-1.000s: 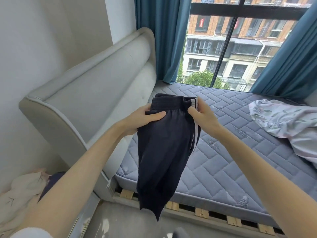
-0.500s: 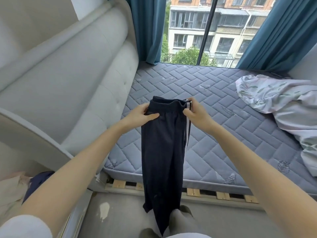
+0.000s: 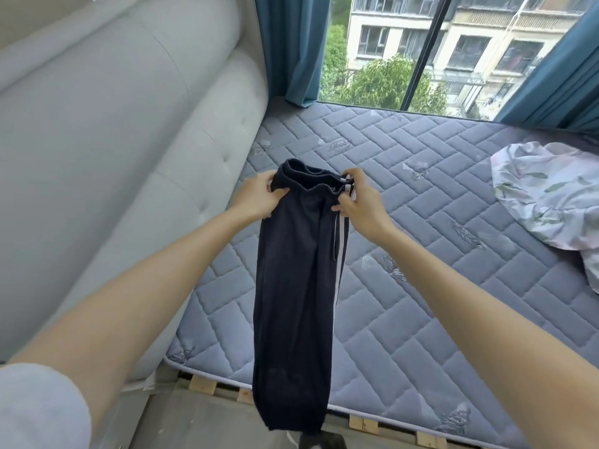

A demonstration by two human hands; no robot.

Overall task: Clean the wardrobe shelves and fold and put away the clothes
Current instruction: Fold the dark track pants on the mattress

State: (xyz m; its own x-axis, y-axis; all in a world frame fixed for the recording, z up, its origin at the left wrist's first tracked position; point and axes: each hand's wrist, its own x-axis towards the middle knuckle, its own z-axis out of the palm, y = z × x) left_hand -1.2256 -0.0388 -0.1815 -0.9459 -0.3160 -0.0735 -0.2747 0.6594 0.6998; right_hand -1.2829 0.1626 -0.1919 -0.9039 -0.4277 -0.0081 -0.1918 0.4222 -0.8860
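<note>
A pair of dark navy trousers (image 3: 296, 286) with a white side stripe hangs lengthwise over the near edge of the bed. My left hand (image 3: 256, 197) grips the left end of the elastic waistband. My right hand (image 3: 359, 202) pinches the right end, at the stripe. The waistband is held just above the quilted grey-blue mattress (image 3: 437, 222), and the legs drop past the mattress edge toward the floor.
A padded light-grey headboard (image 3: 113, 140) runs along the left. A crumpled floral sheet (image 3: 547, 196) lies at the right of the mattress. Teal curtains (image 3: 291, 47) frame the window behind. Wooden bed slats (image 3: 363, 424) show under the near edge.
The view has tilted down and closer to the bed. Both hands have carried the trousers lower and forward over the mattress; the grip on the waistband is unchanged.
</note>
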